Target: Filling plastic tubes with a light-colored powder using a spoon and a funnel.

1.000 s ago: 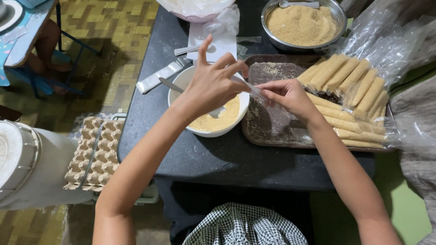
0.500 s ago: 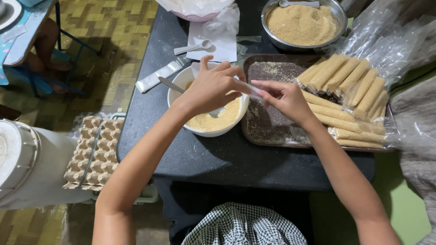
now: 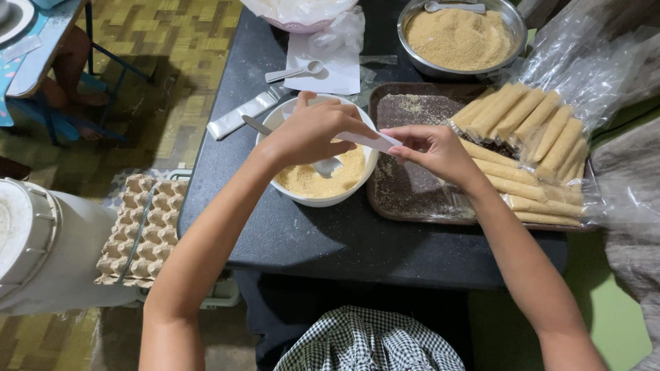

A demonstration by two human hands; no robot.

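Left hand point(image 3: 309, 134): closed in a pinch on the left end of a narrow clear plastic sleeve point(image 3: 368, 141), held over the white bowl point(image 3: 289, 192)

Right hand point(image 3: 433, 151): fingers narrowed onto the right end of the same sleeve, held just above the left part of the dark tray point(image 3: 412, 206)

Plastic sleeve: empty as far as can be seen, stretched between both hands, above the gap where bowl and tray meet

White bowl: middle of the desk point(image 3: 330, 240), part-filled with tan crumbly powder; a spoon point(image 3: 323, 166) lies in it

Dark tray: just right of the bowl, dusted with crumbs; filled tan sticks in plastic point(image 3: 522, 130) stacked on its right half

Steel bowl point(image 3: 512, 27): far side, holding more tan powder and a spoon

Also present: a white spoon on paper point(image 3: 295, 71), far of the white bowl; egg trays point(image 3: 137, 233) and a white bucket point(image 3: 41, 247), left of the desk, on the floor

Step in hand, by judgement: opening or straightening a sleeve for filling. Next move likely calls for holding its mouth open over the bowl and freeing one hand for the spoon
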